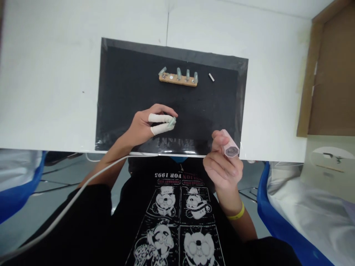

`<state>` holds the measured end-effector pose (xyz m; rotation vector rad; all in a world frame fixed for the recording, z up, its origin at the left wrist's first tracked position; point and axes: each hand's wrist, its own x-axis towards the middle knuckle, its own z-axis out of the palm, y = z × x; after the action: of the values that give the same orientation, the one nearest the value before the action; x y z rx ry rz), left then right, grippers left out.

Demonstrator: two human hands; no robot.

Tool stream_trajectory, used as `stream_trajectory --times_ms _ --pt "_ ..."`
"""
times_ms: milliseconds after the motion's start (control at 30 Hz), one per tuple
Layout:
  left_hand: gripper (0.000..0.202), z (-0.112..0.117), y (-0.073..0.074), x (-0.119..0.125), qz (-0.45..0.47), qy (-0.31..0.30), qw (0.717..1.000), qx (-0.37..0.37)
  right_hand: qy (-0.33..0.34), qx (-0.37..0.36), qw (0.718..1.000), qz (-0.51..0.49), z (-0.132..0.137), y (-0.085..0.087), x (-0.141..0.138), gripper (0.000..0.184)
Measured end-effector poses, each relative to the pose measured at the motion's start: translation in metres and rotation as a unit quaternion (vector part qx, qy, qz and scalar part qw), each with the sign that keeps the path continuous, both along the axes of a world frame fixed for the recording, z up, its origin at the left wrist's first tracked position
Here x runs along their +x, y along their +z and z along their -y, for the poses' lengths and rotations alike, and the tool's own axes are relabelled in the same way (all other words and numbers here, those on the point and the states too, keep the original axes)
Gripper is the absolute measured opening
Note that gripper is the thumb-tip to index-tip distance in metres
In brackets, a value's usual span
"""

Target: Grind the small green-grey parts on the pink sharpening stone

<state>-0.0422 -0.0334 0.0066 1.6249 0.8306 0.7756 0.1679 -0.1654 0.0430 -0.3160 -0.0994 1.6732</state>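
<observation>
My left hand (pixel 149 123), with white finger cots on two fingers, is over the dark mat. Its fingertips pinch a translucent green nail tip (pixel 172 122). Near the mat's right front corner, my right hand (pixel 223 162) is closed around a pale pink, faceted handheld device (pixel 229 142) with a round dark face at its near end. Farther back on the mat lies a wooden nail stand (pixel 180 80), carrying several green nail tips (pixel 179 73). One of them, at the stand's left end, leans outward. Beside it is a bare white spot.
A small white stick (pixel 211 77) lies right of the stand. The black mat (pixel 119 88) rests on a white table (pixel 55 77). A white cable (pixel 105 166) runs along the front edge past my left forearm. Blue chairs (pixel 263 195) stand at both sides.
</observation>
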Motion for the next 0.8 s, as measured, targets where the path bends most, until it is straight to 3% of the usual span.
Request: stream_trajectory --times_ms 267,467,667,800 --pt "0.011 0.003 -0.003 0.003 0.040 0.061 0.996 -0.057 -0.045 0.024 0.992 0.111 0.005 -0.009 0.010 0.025" --pt "0.012 0.004 -0.006 0.005 0.072 0.060 0.993 -0.075 -0.067 0.015 0.976 0.206 0.007 -0.012 0.003 0.025" --pt "0.019 0.007 -0.003 0.007 0.039 0.052 0.997 -0.047 -0.048 -0.016 0.985 0.164 -0.001 -0.017 -0.008 0.025" --pt "0.014 0.008 -0.007 0.008 0.078 0.053 0.994 -0.050 -0.030 -0.009 0.977 0.211 -0.003 -0.017 -0.013 0.034"
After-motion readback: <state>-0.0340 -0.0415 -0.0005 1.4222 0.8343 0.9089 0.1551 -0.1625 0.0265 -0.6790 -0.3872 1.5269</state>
